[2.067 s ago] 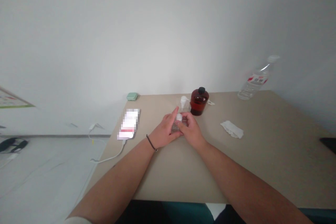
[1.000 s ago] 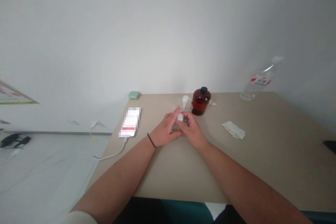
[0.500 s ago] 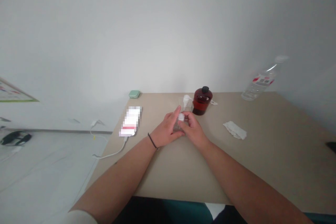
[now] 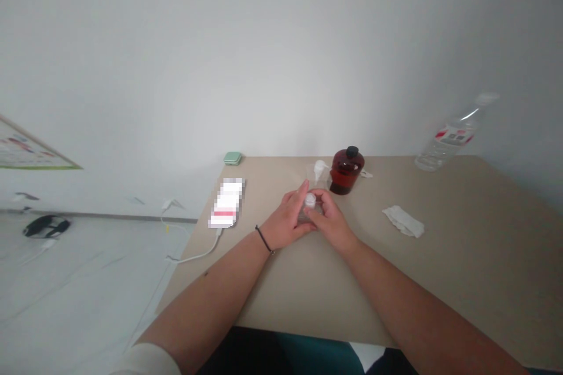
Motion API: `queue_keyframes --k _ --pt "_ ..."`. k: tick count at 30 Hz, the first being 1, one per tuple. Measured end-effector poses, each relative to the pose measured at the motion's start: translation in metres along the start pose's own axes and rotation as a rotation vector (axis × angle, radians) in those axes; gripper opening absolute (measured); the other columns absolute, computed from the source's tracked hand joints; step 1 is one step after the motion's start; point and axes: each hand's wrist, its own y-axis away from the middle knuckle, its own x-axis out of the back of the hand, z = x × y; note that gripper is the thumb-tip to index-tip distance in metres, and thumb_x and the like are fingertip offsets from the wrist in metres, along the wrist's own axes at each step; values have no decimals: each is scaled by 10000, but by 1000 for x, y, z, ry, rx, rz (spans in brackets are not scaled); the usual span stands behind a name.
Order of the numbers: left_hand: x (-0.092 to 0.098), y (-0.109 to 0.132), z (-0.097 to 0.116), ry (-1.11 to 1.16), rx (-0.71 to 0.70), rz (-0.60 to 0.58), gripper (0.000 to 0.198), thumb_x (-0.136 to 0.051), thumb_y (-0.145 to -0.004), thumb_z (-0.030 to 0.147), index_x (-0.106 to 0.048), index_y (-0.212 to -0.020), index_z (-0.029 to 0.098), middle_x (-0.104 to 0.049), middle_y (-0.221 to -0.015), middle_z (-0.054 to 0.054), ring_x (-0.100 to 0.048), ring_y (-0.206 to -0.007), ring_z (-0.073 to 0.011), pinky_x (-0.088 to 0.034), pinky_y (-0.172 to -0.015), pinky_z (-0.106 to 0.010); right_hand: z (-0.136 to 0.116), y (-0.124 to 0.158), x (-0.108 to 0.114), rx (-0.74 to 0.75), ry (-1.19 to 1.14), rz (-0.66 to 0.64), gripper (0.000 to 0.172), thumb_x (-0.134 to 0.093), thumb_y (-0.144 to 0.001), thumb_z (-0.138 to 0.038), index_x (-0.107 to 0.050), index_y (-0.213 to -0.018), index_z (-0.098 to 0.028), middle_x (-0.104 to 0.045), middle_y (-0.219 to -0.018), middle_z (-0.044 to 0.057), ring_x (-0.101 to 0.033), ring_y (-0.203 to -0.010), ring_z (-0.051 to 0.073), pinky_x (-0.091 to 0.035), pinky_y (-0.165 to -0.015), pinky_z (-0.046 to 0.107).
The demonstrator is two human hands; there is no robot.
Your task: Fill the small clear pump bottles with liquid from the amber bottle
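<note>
At the far left of my feed I see a framed poster (image 4: 35,147) and a dark object (image 4: 46,225) on the floor, too blurred for me to name. On the left side of the bench (image 4: 321,299), a white charging cable (image 4: 200,256) runs to a phone (image 4: 226,203), its screen masked; a small green case (image 4: 233,158) sits beyond it at the far edge.

Next comes the left hand (image 4: 285,222), a dark bracelet (image 4: 264,239) on its wrist. Its grip is cupped round the left and near sides of a small clear bottle (image 4: 302,216), index finger raised beside the white cap (image 4: 310,199). The bottle lies directly between the hands, so neither is nearer its body. I judge its long axis close to upright, cap on top; the hands hide the base, so I can't tell whether it touches the bench.

Just beyond is a white pump head (image 4: 319,169) on something clear. The right hand (image 4: 334,224) grasps the bottle from the right, fingers curled at the far side, and its thumb is the digit closest to the cap.

Farther right I see an amber bottle (image 4: 346,174) with a black cap (image 4: 352,152), a white scrap (image 4: 366,174), a crumpled tissue (image 4: 403,221) and a large water bottle (image 4: 453,136).
</note>
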Motion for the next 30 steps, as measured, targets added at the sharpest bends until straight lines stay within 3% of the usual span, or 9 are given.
queue_keyframes --k 9,19,24,30 --pt "0 1 -2 -3 -39 1 1043 -671 -899 410 95 -1596 290 -345 -1574 -191 -420 -1359 -379 -375 -1121 -617 1 0 0 24 15 -20 247 -617 -877 -432 -541 -1042 -264 -595 -983 28 -584 -943 221 -476 -887 406" --pt "0 1 -1 3 -39 11 1042 -679 -892 435 77 -1597 303 -352 -1577 -180 -410 -1371 -375 -371 -1129 -610 2 0 -1 -6 10 -9 334 -654 -843 -439 -513 -1089 -263 -596 -1011 36 -580 -977 230 -466 -912 419" --pt "2 1 1 12 -3 0 1024 -685 -889 415 38 -1603 286 -374 -1564 -184 -404 -1384 -374 -366 -1137 -614 3 0 -2 6 1 -16 272 -625 -877 -450 -519 -1041 -260 -607 -991 29 -593 -957 218 -468 -913 414" --pt "4 0 3 0 -3 -21 958 -681 -895 354 -37 -1603 304 -274 -1635 -171 -394 -1399 -372 -353 -1141 -626 3 1 0 15 3 -28 285 -604 -892 -501 -525 -1036 -269 -607 -1021 29 -594 -970 216 -478 -905 405"
